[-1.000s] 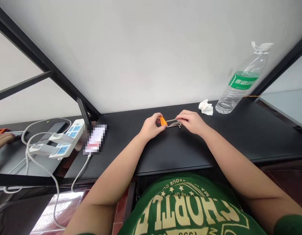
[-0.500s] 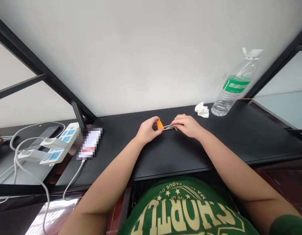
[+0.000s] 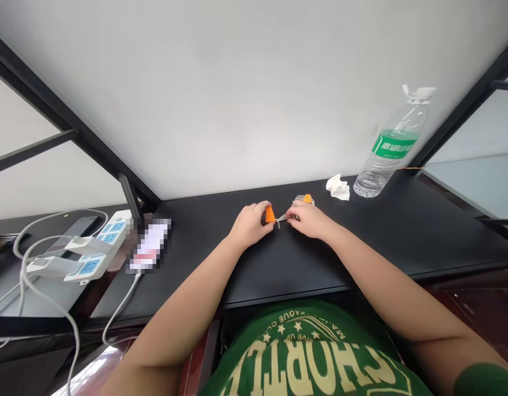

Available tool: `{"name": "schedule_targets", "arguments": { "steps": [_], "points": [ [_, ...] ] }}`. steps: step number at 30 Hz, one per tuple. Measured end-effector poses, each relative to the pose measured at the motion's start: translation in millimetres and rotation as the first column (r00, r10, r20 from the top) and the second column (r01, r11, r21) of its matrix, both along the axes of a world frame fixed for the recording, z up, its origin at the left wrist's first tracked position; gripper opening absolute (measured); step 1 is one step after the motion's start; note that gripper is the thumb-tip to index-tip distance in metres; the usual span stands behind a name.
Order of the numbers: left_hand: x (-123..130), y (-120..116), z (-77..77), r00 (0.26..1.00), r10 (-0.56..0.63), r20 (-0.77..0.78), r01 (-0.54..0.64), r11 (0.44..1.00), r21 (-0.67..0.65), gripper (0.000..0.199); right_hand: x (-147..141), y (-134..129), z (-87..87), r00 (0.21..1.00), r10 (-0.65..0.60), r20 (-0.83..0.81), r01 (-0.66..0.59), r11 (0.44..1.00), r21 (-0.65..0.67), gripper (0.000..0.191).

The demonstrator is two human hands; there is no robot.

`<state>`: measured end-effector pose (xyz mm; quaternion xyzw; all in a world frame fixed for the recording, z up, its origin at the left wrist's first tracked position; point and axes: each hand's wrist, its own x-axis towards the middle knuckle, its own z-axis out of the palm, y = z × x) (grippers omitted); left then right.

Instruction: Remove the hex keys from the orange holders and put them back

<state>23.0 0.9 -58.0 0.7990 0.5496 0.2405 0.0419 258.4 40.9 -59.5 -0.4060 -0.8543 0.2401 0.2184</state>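
Observation:
My left hand (image 3: 250, 226) is closed around an orange hex key holder (image 3: 270, 214), pinched between thumb and fingers above the black desk. Thin metal hex keys (image 3: 282, 218) run from the holder toward my right hand (image 3: 307, 218). The fingers of my right hand are closed on their far ends, which are partly hidden. Just behind my right hand lies a second orange holder (image 3: 307, 198) with several metal keys in it, partly covered by the hand.
A crumpled white tissue (image 3: 338, 187) and a large clear water bottle (image 3: 386, 157) stand at the back right. To the left, a phone (image 3: 150, 246) lies with a white cable. Further left, a power strip (image 3: 103, 247) holds plugs. Black metal frame bars (image 3: 130, 195) flank the desk (image 3: 287, 269).
My right hand has shifted slightly toward me and left, uncovering more of the second orange holder behind it. A short bent key end now shows beside the holder in my left hand.

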Motion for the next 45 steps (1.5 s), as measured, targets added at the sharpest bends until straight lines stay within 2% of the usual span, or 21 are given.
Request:
{"name": "schedule_targets", "arguments": {
  "steps": [2, 4, 11, 13, 18, 20, 23, 28, 32, 36, 39, 42, 45],
  "points": [
    [0, 1, -1.0, 1.0, 0.008, 0.03, -0.007, 1.0, -0.023, 0.051, 6, 4, -2.9, 0.988, -0.002, 0.152, -0.011, 0.996, 0.083, 0.01],
    [0, 1, -1.2, 0.998, 0.008, 0.056, -0.006, 0.999, -0.035, 0.051, 8, 5, -5.9, 0.972, 0.014, 0.234, -0.042, 0.993, 0.112, 0.012],
    [-2, 1, -0.4, 0.992, -0.002, 0.126, 0.008, 0.999, -0.041, 0.055, 0, 1, -5.9, 0.955, -0.042, 0.295, -0.018, 0.98, 0.199, 0.012],
    [-3, 1, -1.5, 0.988, -0.006, 0.153, 0.013, 0.999, -0.043, 0.057, -1, 0, -3.5, 0.947, -0.046, 0.317, -0.013, 0.983, 0.182, 0.011],
    [-6, 4, -6.1, 0.984, -0.009, 0.179, 0.019, 0.998, -0.054, 0.055, -1, -7, 3.0, 0.934, -0.051, 0.353, 0.045, 0.999, 0.025, 0.014],
    [-6, 5, -7.2, 0.986, -0.001, 0.169, 0.01, 0.998, -0.056, 0.055, 1, -7, 4.5, 0.953, -0.058, 0.296, 0.052, 0.998, 0.03, 0.012],
    [-7, 6, -7.7, 0.985, 0.017, 0.172, -0.006, 0.998, -0.068, 0.054, 5, -4, 5.8, 0.991, -0.026, 0.128, 0.016, 0.997, 0.079, 0.007],
    [-7, 6, -7.7, 0.982, 0.032, 0.187, -0.015, 0.996, -0.091, 0.054, 7, 0, 5.9, 0.991, 0.084, -0.108, -0.06, 0.977, 0.205, 0.019],
    [-7, 5, -8.6, 0.987, 0.012, 0.161, -0.001, 0.998, -0.069, 0.054, 7, -2, 3.8, 0.985, 0.128, -0.116, -0.099, 0.968, 0.232, 0.025],
    [-6, 4, -8.8, 0.998, 0.004, 0.058, -0.002, 1.0, -0.026, 0.054, 5, -7, 3.2, 0.987, 0.145, -0.064, -0.124, 0.956, 0.267, 0.027],
    [-5, 2, -7.0, 1.0, 0.01, 0.005, -0.01, 1.0, 0.019, 0.052, 0, -10, 3.1, 0.976, 0.164, -0.14, -0.131, 0.966, 0.221, 0.023],
    [0, 0, -4.2, 1.0, -0.015, -0.006, 0.015, 1.0, 0.027, 0.05, -7, -11, 2.0, 0.956, 0.116, -0.271, -0.09, 0.99, 0.106, 0.017],
    [7, -2, -1.8, 0.998, -0.052, -0.037, 0.053, 0.999, 0.01, 0.046, -14, -12, -0.5, 0.936, 0.118, -0.331, -0.125, 0.992, -0.001, 0.013]
  ]
}}
